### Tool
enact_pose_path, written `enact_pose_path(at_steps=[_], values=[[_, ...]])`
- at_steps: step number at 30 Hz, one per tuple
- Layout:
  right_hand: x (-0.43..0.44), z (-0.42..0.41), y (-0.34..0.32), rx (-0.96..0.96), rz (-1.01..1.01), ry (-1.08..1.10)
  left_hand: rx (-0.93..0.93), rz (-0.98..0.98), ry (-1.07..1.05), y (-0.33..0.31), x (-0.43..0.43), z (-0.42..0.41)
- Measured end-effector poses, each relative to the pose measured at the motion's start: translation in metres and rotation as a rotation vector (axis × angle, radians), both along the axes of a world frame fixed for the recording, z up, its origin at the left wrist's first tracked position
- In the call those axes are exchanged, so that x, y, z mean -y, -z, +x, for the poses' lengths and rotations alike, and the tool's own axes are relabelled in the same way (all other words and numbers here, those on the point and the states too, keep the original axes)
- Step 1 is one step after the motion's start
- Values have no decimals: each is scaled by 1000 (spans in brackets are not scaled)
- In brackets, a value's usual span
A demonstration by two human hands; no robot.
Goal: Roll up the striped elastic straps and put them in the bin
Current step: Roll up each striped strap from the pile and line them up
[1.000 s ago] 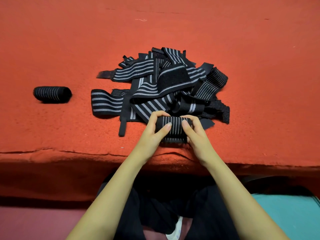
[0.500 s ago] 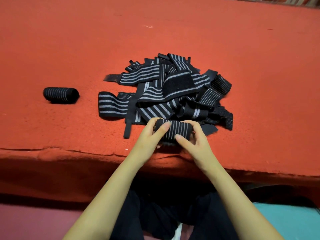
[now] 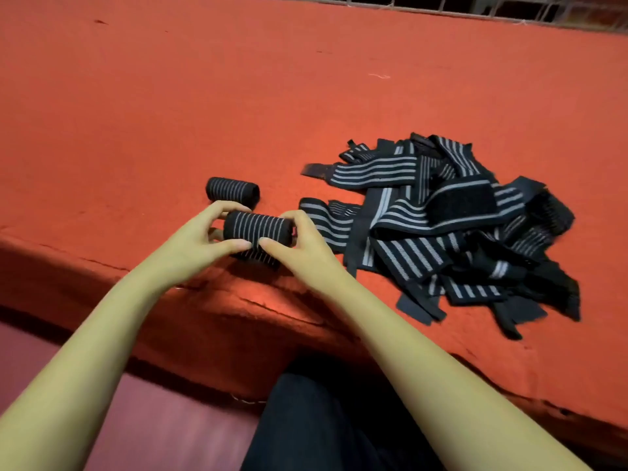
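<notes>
A rolled black strap with grey stripes (image 3: 257, 234) is held between both hands just above the red surface near its front edge. My left hand (image 3: 200, 236) grips its left end, thumb under the front. My right hand (image 3: 299, 244) grips its right end, thumb meeting the left thumb. Just behind it lies a second rolled strap (image 3: 232, 193). To the right sits a loose pile of unrolled striped straps (image 3: 452, 226). No bin is in view.
The red felt-covered surface (image 3: 238, 96) stretches far back and left. Its front edge (image 3: 265, 311) drops to a lower maroon ledge. A wire fence (image 3: 475, 8) runs along the far edge. My dark-trousered legs are below.
Both hands have carried the rolled strap left, away from the pile, to just in front of the first roll. The view has swung left with them.
</notes>
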State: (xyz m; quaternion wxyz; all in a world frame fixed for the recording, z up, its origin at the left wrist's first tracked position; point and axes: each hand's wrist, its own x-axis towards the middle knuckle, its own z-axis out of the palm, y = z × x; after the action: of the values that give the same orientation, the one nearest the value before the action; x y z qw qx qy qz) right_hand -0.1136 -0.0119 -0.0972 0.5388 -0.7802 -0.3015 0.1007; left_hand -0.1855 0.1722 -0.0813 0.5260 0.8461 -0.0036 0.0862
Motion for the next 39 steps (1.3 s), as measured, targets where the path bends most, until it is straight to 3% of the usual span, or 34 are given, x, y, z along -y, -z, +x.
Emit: enact_pose_path(at_steps=[3, 8, 19, 24, 39], values=[[-37, 13, 1, 40, -134, -62, -24, 155, -48, 9, -38, 7], [-67, 28, 4, 179, -408, -142, -57, 576, -99, 25, -77, 18], [-91, 43, 20, 282, -247, -49, 27, 560, -66, 23, -103, 47], [-97, 51, 25, 377, -307, 13, 59, 627, -92, 25, -111, 59], [-103, 54, 22, 326, -346, 9, -11, 743, -129, 12, -107, 58]])
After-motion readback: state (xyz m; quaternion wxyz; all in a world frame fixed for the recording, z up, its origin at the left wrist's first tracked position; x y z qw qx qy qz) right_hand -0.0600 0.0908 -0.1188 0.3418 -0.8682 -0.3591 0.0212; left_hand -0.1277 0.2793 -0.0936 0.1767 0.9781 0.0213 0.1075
